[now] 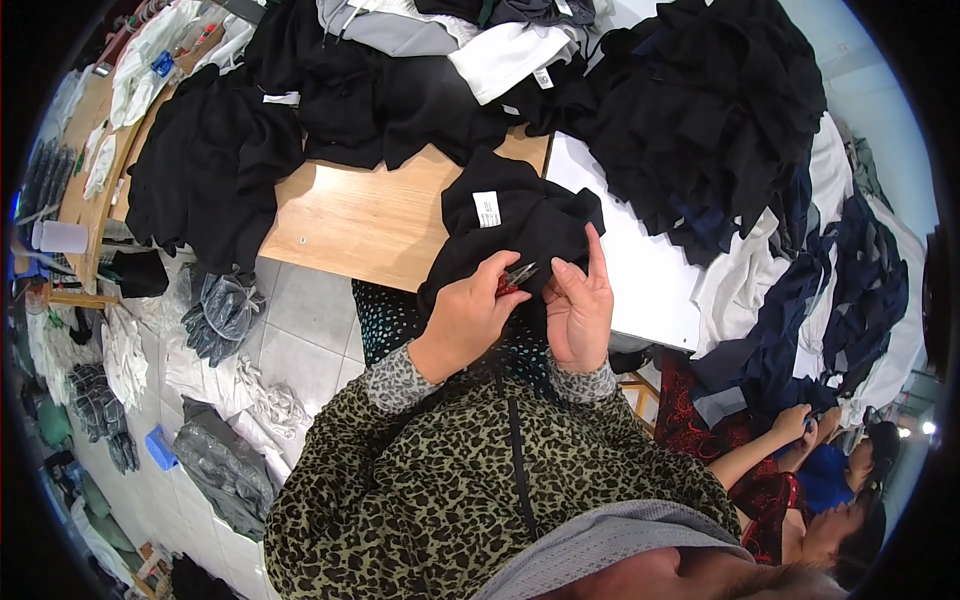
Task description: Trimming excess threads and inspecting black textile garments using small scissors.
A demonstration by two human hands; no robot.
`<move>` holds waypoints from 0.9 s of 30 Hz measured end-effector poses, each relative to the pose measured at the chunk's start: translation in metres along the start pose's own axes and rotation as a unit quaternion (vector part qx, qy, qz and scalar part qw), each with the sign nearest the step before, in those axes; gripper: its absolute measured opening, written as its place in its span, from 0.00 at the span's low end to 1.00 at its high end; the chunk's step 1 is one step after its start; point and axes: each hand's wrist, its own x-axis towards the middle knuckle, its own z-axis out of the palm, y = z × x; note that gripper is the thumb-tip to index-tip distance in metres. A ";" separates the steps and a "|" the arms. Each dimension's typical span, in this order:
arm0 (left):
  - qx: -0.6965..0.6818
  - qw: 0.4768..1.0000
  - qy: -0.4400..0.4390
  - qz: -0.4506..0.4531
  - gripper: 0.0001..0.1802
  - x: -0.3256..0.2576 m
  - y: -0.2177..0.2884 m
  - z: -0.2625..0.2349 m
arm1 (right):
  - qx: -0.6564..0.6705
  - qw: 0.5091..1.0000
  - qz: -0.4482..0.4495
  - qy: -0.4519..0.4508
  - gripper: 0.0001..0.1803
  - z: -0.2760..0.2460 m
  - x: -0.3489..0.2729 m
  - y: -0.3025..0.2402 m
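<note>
Head view: a black garment (520,225) of soft, matte knit is seen draped over the near edge of the wooden tabletop (365,215), its folds crumpled and a small white rectangular label (487,208) sewn on its upper face. The left hand (470,315) is held just below the garment, its grip closed on small thread snips (513,278) with red handles and short pointed metal blades. The right hand (580,305) is placed just right of the snips, thumb and fingers pinched on a fold of the black cloth, the index finger raised straight. Beyond the garment, heaps of black fabric (700,110) are piled on the tabletop, rumpled and shapeless, with white and grey pieces mixed in. A smooth white board (640,270) lies to the right of the garment. Left of the garment and below the tabletop, pale square floor tiles (300,330) are strewn with crinkled clear plastic bags (225,305).
</note>
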 end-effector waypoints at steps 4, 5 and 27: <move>0.009 1.000 0.005 0.016 0.23 0.000 0.001 0.001 | 0.004 1.000 0.010 0.002 0.39 -0.002 0.000 0.003; 0.008 1.000 0.005 0.016 0.23 0.000 0.001 0.002 | -0.002 1.000 0.009 0.001 0.39 -0.003 0.001 0.003; -0.114 0.984 -0.084 -0.107 0.20 0.010 0.006 -0.008 | -0.015 1.000 0.010 -0.016 0.35 -0.005 0.001 0.004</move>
